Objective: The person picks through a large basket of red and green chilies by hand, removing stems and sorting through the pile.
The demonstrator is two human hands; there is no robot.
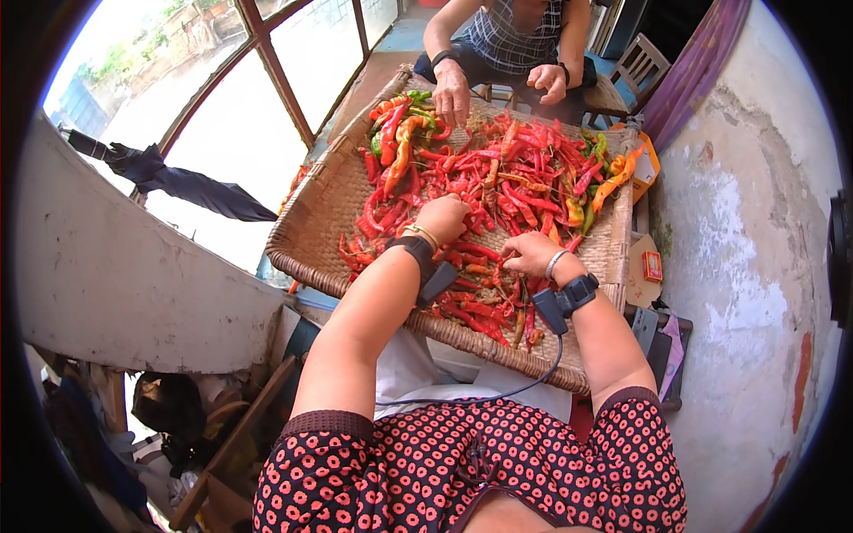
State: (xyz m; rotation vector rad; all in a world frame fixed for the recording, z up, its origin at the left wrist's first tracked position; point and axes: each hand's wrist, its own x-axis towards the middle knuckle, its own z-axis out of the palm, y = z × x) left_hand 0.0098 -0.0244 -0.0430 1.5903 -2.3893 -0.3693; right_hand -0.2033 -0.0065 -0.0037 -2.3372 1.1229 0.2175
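A large heap of red chili peppers (524,155) lies in a wide woven basket tray (306,233). My left hand (444,218) is down at the middle of the heap, its fingers curled in among the peppers. What they grip, if anything, is hidden. To its right, my right hand (531,255) hovers low over the near part of the heap with fingertips drawn together; whatever sits between them is too small to name. Orange and green peppers (402,147) are grouped at the tray's far left, and more orange and green ones (613,178) at its right side.
Across the tray sits another person (515,40), one hand reaching over the far peppers, the other raised. A folded dark umbrella (191,182) hangs by the window at left. Against the right wall (720,293) are boxes and a chair (638,71). Clutter fills the lower left.
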